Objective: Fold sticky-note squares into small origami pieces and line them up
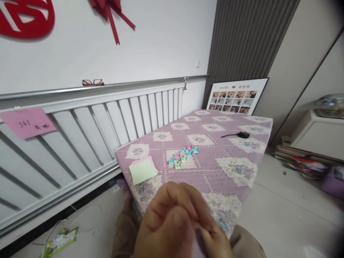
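Note:
My left hand (pixel 166 224) and my right hand (pixel 208 222) are together close to the camera, in front of the near end of the table. The fingers of both are curled and pressed together, and whatever lies between them is hidden. A pale purple sliver shows below them; I cannot tell whether it is paper or cloth. Beyond the hands, several small folded paper pieces (pixel 184 157) in blue, pink and green stand in two rows. To their left lies a stack of square paper sheets (pixel 143 171), pale green on top with pink beneath.
A purple flowered cloth (pixel 206 168) covers the table. Towards its right edge lies a black object with a strap (pixel 243 135). A white radiator (pixel 139 114) bears a pink note (pixel 28 123); glasses (pixel 92 82) rest on the pipe above. A photo board (pixel 236 96) leans behind.

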The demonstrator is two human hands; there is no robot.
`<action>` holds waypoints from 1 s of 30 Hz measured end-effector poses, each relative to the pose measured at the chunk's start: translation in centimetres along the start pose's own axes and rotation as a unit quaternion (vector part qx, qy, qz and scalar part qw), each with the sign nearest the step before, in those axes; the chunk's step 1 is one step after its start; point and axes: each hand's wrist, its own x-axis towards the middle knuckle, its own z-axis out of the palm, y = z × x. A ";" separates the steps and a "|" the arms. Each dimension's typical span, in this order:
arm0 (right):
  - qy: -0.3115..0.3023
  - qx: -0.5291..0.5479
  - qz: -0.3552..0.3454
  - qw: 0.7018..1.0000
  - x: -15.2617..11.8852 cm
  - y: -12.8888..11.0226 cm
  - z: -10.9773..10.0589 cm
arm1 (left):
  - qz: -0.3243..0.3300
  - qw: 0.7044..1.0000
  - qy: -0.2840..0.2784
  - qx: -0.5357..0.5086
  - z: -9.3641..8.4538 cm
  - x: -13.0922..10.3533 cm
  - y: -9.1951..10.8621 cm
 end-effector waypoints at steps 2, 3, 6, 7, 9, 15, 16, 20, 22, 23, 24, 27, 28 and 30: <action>-0.042 0.009 -0.001 0.999 0.0 0.0 -0.1 | 0.021 0.998 0.053 0.034 -1.0 1.8 -0.9; -0.054 0.014 0.002 0.998 0.0 0.0 -0.1 | 0.013 0.994 0.067 0.084 -1.9 2.4 -2.1; -0.062 0.023 0.016 0.998 0.1 0.2 0.0 | 0.001 0.944 0.051 0.325 -5.5 2.3 -7.5; -0.062 0.024 0.018 0.998 0.1 0.2 0.0 | 0.034 0.914 0.025 0.404 -6.7 1.8 -9.6; -0.062 0.023 0.022 0.998 0.1 0.4 0.0 | 0.110 0.837 -0.063 0.532 -8.7 0.5 -13.3; -0.055 0.008 0.007 0.998 -0.3 0.4 0.2 | 0.202 0.647 -0.199 0.708 -10.6 -2.4 -18.9; -0.058 -0.002 -0.015 0.998 -0.6 0.2 0.5 | 0.199 0.637 -0.201 0.717 -10.7 -2.6 -19.3; -0.133 -0.043 -0.168 0.976 -2.3 -1.3 2.3 | 0.216 0.622 -0.178 0.731 -11.4 -3.0 -20.9; -0.169 -0.069 -0.209 0.961 -3.0 -1.8 3.3 | 0.239 0.620 -0.157 0.730 -11.7 -3.2 -21.3; -0.177 -0.083 -0.214 0.957 -3.2 -1.9 3.6 | 0.247 0.619 -0.153 0.729 -11.9 -3.2 -21.3; -0.182 -0.099 -0.217 0.954 -3.3 -1.8 3.8 | 0.251 0.618 -0.154 0.729 -12.1 -3.2 -21.2; -0.178 -0.158 -0.240 0.941 -3.1 -0.7 3.1 | 0.239 0.615 -0.170 0.732 -13.1 -3.3 -20.3; -0.169 -0.179 -0.260 0.933 -2.9 -0.2 2.5 | 0.233 0.617 -0.171 0.732 -13.5 -3.4 -19.9; -0.166 -0.225 -0.282 0.918 -2.5 0.9 0.9 | 0.220 0.622 -0.164 0.733 -14.4 -3.4 -19.0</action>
